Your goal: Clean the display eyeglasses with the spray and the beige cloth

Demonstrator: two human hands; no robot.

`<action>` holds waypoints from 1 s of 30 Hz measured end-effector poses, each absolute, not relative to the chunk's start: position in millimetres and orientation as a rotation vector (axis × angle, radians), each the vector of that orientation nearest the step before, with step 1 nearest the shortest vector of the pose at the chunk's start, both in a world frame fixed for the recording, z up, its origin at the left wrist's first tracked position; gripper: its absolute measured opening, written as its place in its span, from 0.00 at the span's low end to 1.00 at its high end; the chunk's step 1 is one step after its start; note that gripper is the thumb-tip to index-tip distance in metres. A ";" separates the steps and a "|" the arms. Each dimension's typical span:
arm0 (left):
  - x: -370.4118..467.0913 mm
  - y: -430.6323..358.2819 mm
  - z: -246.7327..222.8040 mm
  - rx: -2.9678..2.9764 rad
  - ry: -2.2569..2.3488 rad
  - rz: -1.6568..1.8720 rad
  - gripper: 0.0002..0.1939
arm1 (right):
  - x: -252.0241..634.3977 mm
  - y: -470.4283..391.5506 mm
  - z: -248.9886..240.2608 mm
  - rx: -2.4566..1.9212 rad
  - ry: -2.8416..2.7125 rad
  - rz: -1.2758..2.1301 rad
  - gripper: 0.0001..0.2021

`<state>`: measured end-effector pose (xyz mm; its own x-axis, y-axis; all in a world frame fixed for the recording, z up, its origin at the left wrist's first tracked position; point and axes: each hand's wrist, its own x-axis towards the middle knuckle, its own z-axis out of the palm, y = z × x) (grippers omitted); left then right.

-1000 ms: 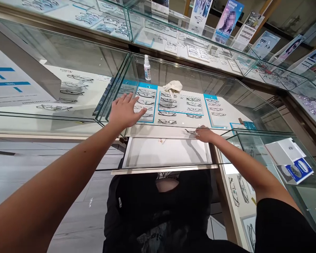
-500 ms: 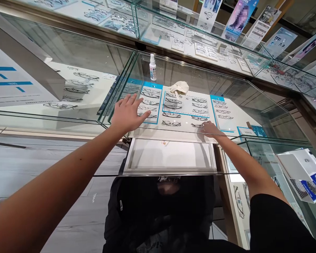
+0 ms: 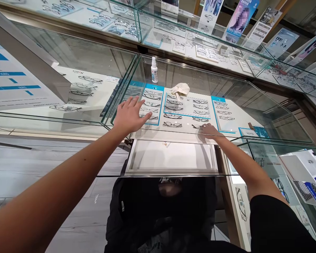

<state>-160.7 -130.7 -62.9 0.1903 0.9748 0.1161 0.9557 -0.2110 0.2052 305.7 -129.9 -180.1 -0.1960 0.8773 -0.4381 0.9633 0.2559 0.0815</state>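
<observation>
My left hand [image 3: 130,115] lies spread over the left part of the glass display case, palm down, with nothing in it. Under the glass, my right hand [image 3: 210,132] has its fingers closed at the end of a dark pair of glasses [image 3: 197,127] in the lowest row. Other glasses [image 3: 172,124] lie in rows on the white shelf [image 3: 173,134], partly on blue-edged cards. A white spray bottle [image 3: 154,71] stands upright on the case, and a crumpled cream cloth [image 3: 180,89] lies to its right.
Below the case, a white drawer [image 3: 171,158] is pulled out. A large white sign [image 3: 18,77] stands at the left, and a white and blue box [image 3: 305,175] at the right. Another glass case [image 3: 213,38] with glasses and upright cards runs along the back.
The whole view has shifted slightly, so things appear a little further right. Both hands keep almost the same places over and in the case.
</observation>
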 end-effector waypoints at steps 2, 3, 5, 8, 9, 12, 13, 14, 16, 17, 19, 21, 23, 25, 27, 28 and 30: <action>-160.6 -130.9 -62.7 2.357 1.919 0.331 0.40 | 303.6 -130.5 -178.9 1.678 2.133 -0.300 0.23; -160.6 -131.1 -62.6 2.357 1.917 0.332 0.40 | 302.6 -130.9 -178.2 1.678 2.132 -0.302 0.23; -160.5 -131.5 -62.3 2.354 1.912 0.346 0.40 | 300.7 -131.9 -176.4 1.678 2.128 -0.307 0.23; -160.4 -131.9 -61.9 2.343 1.900 0.362 0.41 | 297.8 -134.6 -172.0 1.686 2.124 -0.314 0.23; -160.4 -131.9 -61.8 2.339 1.898 0.362 0.41 | 296.7 -135.8 -169.7 1.690 2.124 -0.315 0.23; -160.4 -132.0 -61.7 2.330 1.898 0.361 0.41 | 292.7 -139.7 -160.7 1.712 2.135 -0.316 0.25; -160.4 -132.0 -61.7 2.329 1.898 0.361 0.41 | 290.7 -141.2 -157.2 1.720 2.141 -0.320 0.25; -160.4 -132.0 -61.9 2.329 1.898 0.360 0.41 | 287.9 -142.7 -153.6 1.729 2.147 -0.328 0.24; -160.4 -132.1 -62.2 2.332 1.895 0.356 0.42 | 279.5 -147.0 -147.0 1.737 2.157 -0.366 0.22; -160.4 -132.2 -62.3 2.335 1.892 0.355 0.42 | 273.3 -150.1 -144.1 1.731 2.164 -0.398 0.20; -160.3 -132.6 -62.4 2.340 1.889 0.354 0.42 | 256.3 -159.2 -138.6 1.685 2.191 -0.481 0.19; -160.2 -132.9 -62.5 2.340 1.888 0.362 0.42 | 233.8 -172.8 -132.5 1.584 2.247 -0.578 0.18; -160.2 -132.9 -63.0 2.338 1.882 0.381 0.42 | 208.7 -190.2 -124.3 1.412 2.333 -0.710 0.18; -160.2 -132.4 -64.0 2.333 1.880 0.406 0.41 | 185.3 -208.5 -113.6 1.129 2.417 -0.965 0.17; -160.0 -132.0 -65.3 2.328 1.885 0.417 0.41 | 167.4 -224.9 -100.9 0.957 2.431 -1.181 0.14; -159.8 -132.1 -65.9 2.327 1.891 0.420 0.41 | 161.3 -231.8 -94.0 0.901 2.446 -1.269 0.13; -159.2 -132.5 -66.9 2.331 1.903 0.420 0.40 | 154.8 -242.4 -79.9 0.824 2.499 -1.420 0.12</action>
